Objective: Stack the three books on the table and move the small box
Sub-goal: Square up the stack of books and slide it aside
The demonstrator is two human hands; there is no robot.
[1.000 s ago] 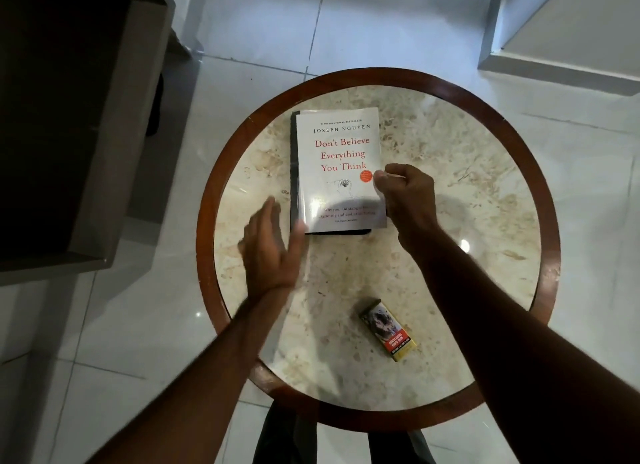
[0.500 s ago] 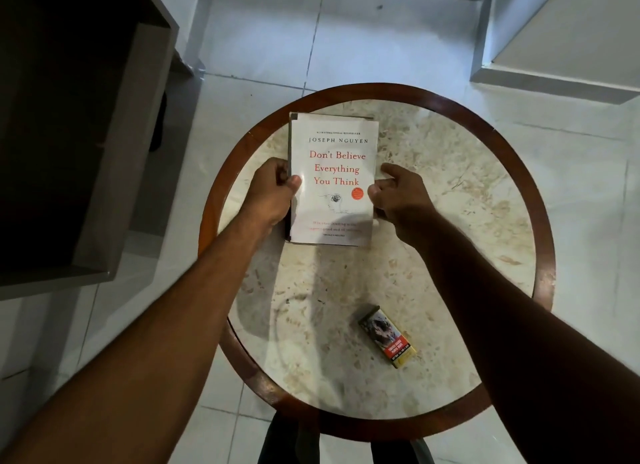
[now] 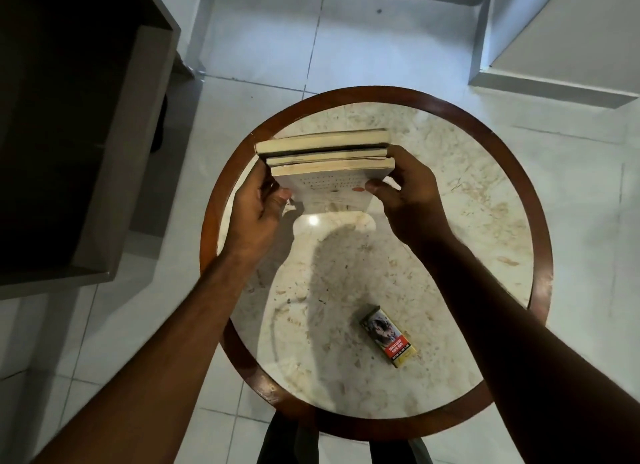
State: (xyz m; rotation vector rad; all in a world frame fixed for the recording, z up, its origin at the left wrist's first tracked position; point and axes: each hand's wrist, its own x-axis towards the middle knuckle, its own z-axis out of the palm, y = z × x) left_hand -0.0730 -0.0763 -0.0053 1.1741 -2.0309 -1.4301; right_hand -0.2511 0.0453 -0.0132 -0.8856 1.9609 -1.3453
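Note:
Three books (image 3: 325, 155) are held together as one stack, tipped up so their cream page edges face me, above the far part of the round table (image 3: 429, 107). The white cover of the nearest book (image 3: 332, 190) faces down toward me. My left hand (image 3: 259, 207) grips the stack's left side. My right hand (image 3: 408, 193) grips its right side, thumb on the white cover. The small box (image 3: 388, 337), with a picture and a red and yellow label, lies flat on the near part of the tabletop, between my forearms and apart from both hands.
The table has a marble top (image 3: 450, 221) inside a brown wooden rim. A dark cabinet (image 3: 69, 134) stands to the left of the table. White floor tiles (image 3: 277, 48) surround it, with a raised white step (image 3: 554, 65) at the far right.
The stack lay flat on the table with the white cover up. Both hands closed on its sides and tilted it up onto its edge, lifting it off the tabletop.

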